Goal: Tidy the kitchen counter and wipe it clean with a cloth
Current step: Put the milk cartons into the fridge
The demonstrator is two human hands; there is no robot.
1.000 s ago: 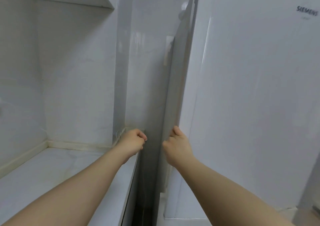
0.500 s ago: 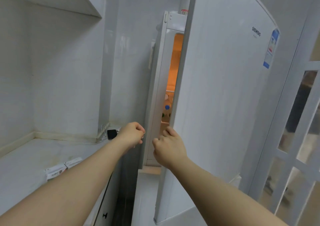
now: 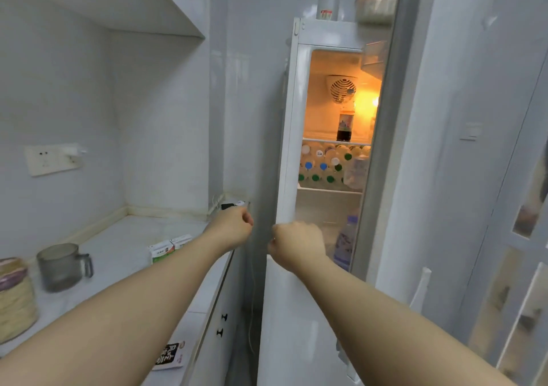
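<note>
The white kitchen counter (image 3: 124, 255) runs along the left. On it lie two small green-and-white cartons (image 3: 169, 247), a grey mug (image 3: 63, 267), a lidded jar (image 3: 14, 296) and a black packet (image 3: 170, 356) at the front edge. My left hand (image 3: 232, 228) hovers curled in a fist over the counter's far right end and holds nothing I can see. My right hand (image 3: 296, 245) is also curled, in front of the open fridge (image 3: 292, 119), apart from the door (image 3: 394, 148). No cloth is in view.
The lit fridge holds several bottles on its shelves, with a dark cola bottle (image 3: 345, 126) above them. A water bottle (image 3: 345, 243) stands in the door. A black plug (image 3: 228, 206) and cable sit in the counter's back corner. A wall socket (image 3: 50, 160) is on the left.
The fridge door has swung wide open to the right, showing the lit inside. My right hand no longer grips the door's edge. The view has pulled back, bringing the counter's items into sight.
</note>
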